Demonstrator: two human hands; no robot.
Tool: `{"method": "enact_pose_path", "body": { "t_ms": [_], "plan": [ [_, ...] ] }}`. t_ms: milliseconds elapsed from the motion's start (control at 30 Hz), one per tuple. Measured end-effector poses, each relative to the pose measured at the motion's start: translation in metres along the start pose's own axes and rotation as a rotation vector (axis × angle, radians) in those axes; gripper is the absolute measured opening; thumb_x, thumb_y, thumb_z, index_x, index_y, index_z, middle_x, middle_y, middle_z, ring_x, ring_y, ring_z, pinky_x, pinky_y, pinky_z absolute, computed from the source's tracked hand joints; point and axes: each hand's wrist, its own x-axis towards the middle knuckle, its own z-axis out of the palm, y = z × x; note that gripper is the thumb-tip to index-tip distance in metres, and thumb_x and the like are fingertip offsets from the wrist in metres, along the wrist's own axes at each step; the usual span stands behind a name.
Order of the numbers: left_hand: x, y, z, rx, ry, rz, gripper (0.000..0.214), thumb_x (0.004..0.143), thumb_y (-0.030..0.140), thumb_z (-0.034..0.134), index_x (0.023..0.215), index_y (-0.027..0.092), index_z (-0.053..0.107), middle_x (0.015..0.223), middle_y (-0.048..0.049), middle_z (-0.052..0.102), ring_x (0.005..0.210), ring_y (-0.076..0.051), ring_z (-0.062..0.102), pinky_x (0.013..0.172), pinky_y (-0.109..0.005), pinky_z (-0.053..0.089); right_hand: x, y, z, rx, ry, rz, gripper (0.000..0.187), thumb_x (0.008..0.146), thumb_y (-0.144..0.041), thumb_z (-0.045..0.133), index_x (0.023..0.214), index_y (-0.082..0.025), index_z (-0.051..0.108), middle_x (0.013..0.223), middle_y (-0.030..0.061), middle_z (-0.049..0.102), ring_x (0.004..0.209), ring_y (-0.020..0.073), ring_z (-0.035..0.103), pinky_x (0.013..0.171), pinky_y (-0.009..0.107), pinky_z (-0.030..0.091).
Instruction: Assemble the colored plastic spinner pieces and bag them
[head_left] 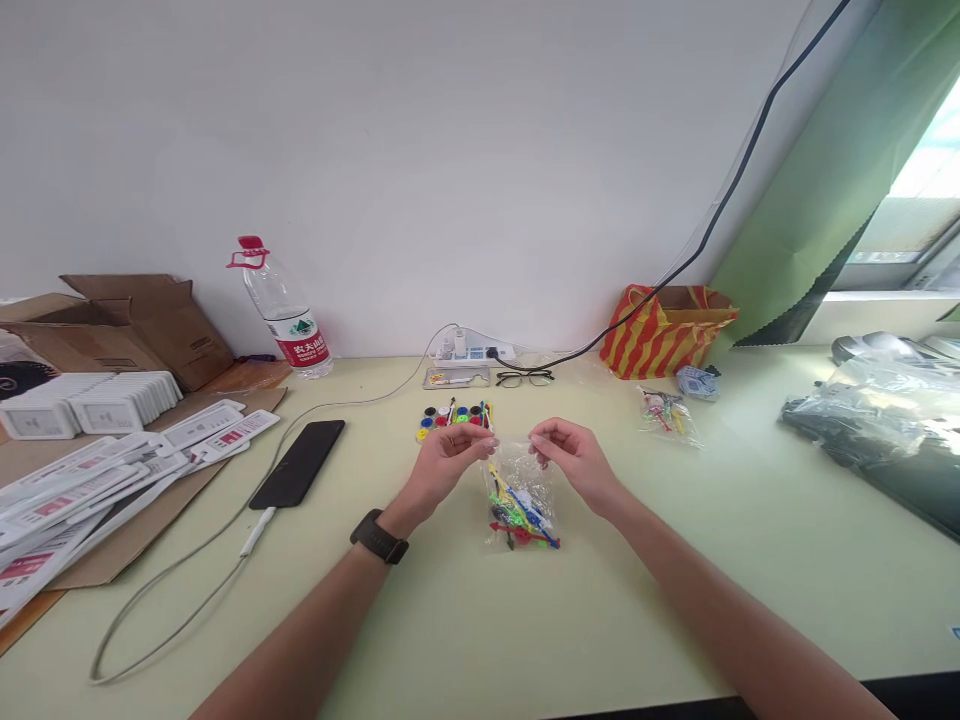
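My left hand and my right hand both pinch the top edge of a small clear plastic bag. The bag hangs between them just above the pale green table and holds several coloured plastic pieces in yellow, blue, green and red. A dark watch sits on my left wrist. Just beyond my hands lies a cluster of small coloured parts on the table.
A black phone on a white cable lies to the left, beside white labels and cardboard boxes. A water bottle, power strip, glasses, striped bag, another small bag and dark plastic-wrapped items stand around.
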Motion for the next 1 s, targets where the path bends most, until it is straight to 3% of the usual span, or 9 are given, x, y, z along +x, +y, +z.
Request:
{"method": "enact_pose_path", "body": {
  "t_ms": [267, 600, 700, 767, 900, 1000],
  "plan": [
    [0.002, 0.000, -0.009, -0.002, -0.094, -0.001, 0.028, 0.076, 0.034, 0.090, 0.097, 0.016, 0.082, 0.091, -0.0076, 0.081, 0.083, -0.021, 0.076, 0.082, -0.034, 0.062, 0.003, 0.003, -0.010, 0.053, -0.086, 0.023, 0.028, 0.082, -0.043, 0.081, 0.097, -0.021, 0.079, 0.080, 0.0046, 0.073, 0.070, 0.0164, 0.060, 0.068, 0.033, 0.051],
    [-0.001, 0.009, -0.014, -0.014, -0.186, 0.029, 0.014, 0.083, 0.030, 0.080, 0.090, 0.018, 0.083, 0.102, -0.0117, 0.080, 0.107, -0.029, 0.073, 0.095, -0.040, 0.058, 0.003, 0.002, -0.010, 0.115, -0.070, 0.031, 0.016, 0.079, -0.037, 0.077, 0.076, -0.021, 0.081, 0.077, 0.0043, 0.070, 0.069, 0.0173, 0.058, 0.069, 0.034, 0.047],
    [-0.002, 0.005, -0.011, -0.154, -0.158, -0.020, 0.022, 0.088, 0.036, 0.075, 0.101, 0.018, 0.078, 0.101, -0.0111, 0.080, 0.098, -0.026, 0.075, 0.091, -0.040, 0.059, 0.002, 0.000, -0.009, 0.114, -0.054, 0.004, 0.015, 0.080, -0.035, 0.075, 0.076, -0.021, 0.081, 0.077, 0.0046, 0.069, 0.070, 0.0182, 0.058, 0.070, 0.035, 0.047],
    [-0.001, 0.002, -0.007, -0.120, -0.118, -0.053, 0.028, 0.089, 0.040, 0.077, 0.104, 0.017, 0.076, 0.098, -0.0102, 0.079, 0.090, -0.023, 0.075, 0.085, -0.037, 0.059, 0.002, -0.001, -0.009, 0.112, -0.060, -0.022, 0.016, 0.081, -0.034, 0.072, 0.076, -0.021, 0.081, 0.080, 0.0057, 0.070, 0.072, 0.0191, 0.058, 0.071, 0.036, 0.047],
    [0.000, -0.003, -0.004, -0.027, -0.060, -0.053, 0.028, 0.080, 0.038, 0.086, 0.092, 0.015, 0.079, 0.086, -0.0080, 0.078, 0.080, -0.020, 0.073, 0.075, -0.031, 0.058, 0.001, -0.001, -0.009, 0.087, -0.076, -0.054, 0.025, 0.086, -0.040, 0.068, 0.077, -0.020, 0.080, 0.083, 0.0075, 0.070, 0.073, 0.0198, 0.058, 0.070, 0.037, 0.048],
    [0.001, -0.003, -0.005, -0.026, -0.037, -0.035, 0.028, 0.080, 0.039, 0.087, 0.089, 0.013, 0.080, 0.078, -0.0074, 0.077, 0.071, -0.018, 0.070, 0.070, -0.031, 0.058, 0.001, -0.001, -0.007, -0.007, -0.036, -0.064, 0.022, 0.083, -0.042, 0.077, 0.082, -0.021, 0.076, 0.075, 0.0031, 0.066, 0.067, 0.0170, 0.056, 0.067, 0.034, 0.047]
  ]
}}
